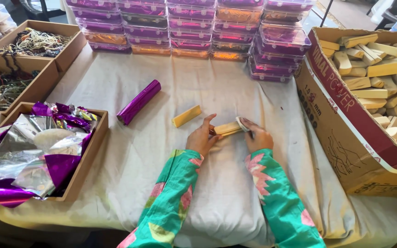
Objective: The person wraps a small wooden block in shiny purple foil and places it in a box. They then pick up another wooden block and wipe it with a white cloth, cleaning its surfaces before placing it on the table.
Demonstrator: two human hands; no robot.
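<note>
Both hands' fingers (206,125) pinch the yellow bar (226,128) between them.

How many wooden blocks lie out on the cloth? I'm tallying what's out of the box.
2: one loose wooden block left of the hands, one held block between left hand and right hand.

Cloth-draped table (171,87) under soft even light, dark chair legs (40,11) on grey floor (345,14) beyond

A tan wooden block (226,128) is lying flat on the cloth, its right end touching a small white piece (242,123).
</note>
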